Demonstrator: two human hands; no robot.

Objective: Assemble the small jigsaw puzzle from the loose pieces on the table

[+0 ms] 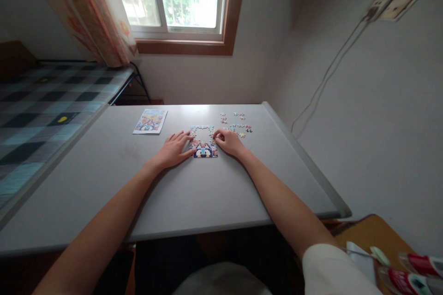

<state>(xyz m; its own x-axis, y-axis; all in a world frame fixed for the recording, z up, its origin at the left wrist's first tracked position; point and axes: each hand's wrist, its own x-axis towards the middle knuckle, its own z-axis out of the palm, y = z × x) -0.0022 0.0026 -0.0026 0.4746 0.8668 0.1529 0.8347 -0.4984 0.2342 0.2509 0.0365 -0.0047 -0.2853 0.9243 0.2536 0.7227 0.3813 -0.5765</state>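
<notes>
A partly assembled jigsaw puzzle [204, 152] lies flat on the table, its frame joined around a gap in the upper middle and a dark blue cartoon face at the bottom. My left hand [173, 149] is open and flat, its fingertips and thumb resting along the puzzle's left edge. At the right edge, my right hand [229, 141] has its thumb and fingers pinched together, touching the border. What sits between those fingertips is too small to make out. Loose puzzle pieces [242, 126] are scattered just beyond and right of my right hand.
A printed reference picture [151, 121] lies on the grey-white table [207, 198], left of the puzzle. A bed with a checked cover [51, 97] stands at the left. Lower right, a wooden stool [387, 235] holds red-labelled bottles [404, 281]. A window [187, 0] is ahead.
</notes>
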